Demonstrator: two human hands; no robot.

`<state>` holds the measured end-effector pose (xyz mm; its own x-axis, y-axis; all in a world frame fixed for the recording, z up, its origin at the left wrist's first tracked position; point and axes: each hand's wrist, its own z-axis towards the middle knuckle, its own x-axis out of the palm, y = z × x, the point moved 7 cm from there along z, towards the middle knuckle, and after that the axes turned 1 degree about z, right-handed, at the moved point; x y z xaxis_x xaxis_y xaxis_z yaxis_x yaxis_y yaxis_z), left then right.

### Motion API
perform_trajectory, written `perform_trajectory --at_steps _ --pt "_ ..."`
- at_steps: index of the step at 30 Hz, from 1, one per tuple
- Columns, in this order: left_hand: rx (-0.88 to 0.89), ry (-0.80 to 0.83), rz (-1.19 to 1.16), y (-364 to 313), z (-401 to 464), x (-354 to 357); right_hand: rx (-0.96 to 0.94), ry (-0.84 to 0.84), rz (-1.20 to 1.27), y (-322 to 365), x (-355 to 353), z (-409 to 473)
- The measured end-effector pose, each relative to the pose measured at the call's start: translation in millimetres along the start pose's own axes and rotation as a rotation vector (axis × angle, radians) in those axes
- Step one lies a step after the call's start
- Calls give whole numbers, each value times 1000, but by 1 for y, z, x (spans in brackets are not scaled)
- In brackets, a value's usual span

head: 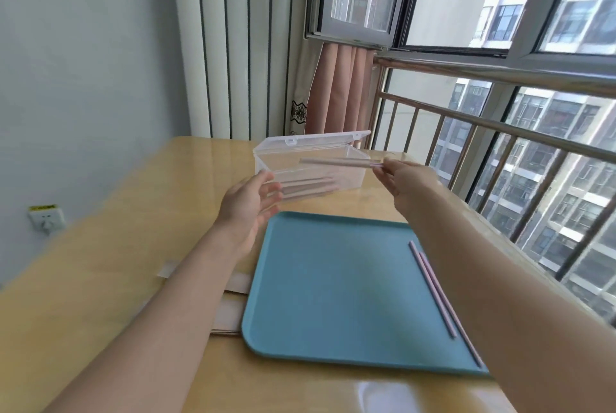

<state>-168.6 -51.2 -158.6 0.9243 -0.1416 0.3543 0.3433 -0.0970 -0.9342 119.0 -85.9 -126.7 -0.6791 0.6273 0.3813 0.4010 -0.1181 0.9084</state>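
A clear plastic box [346, 176] with its lid hinged open stands on the wooden table beyond a blue tray [333, 296]. Pink chopsticks lie inside the box at its bottom [310, 184]. My right hand [406, 179] pinches a pair of pink chopsticks [336, 162] by one end and holds them level over the open box. My left hand [250, 209] is at the box's near left corner, fingers relaxed and spread, touching or nearly touching its wall. Two more pink chopsticks [440, 299] lie along the right side of the tray.
The wooden table [116, 279] runs to a grey wall on the left and a metal railing [500, 132] with windows on the right. Flat beige strips [233, 282] poke out from under the tray's left edge. A wall socket [46, 219] sits low left.
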Motion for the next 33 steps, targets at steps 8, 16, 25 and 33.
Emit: perform_trajectory --at_steps 8,16,25,33 --pt "71 -33 515 -26 18 -37 -5 81 -400 1 73 29" --pt "236 33 1074 -47 -4 -98 -369 894 -1399 -115 141 -130" --pt "107 162 1084 -28 -30 -139 -447 1058 -1769 -137 156 -168" --pt "94 241 600 -51 -39 -77 -247 900 -911 -101 143 -140"
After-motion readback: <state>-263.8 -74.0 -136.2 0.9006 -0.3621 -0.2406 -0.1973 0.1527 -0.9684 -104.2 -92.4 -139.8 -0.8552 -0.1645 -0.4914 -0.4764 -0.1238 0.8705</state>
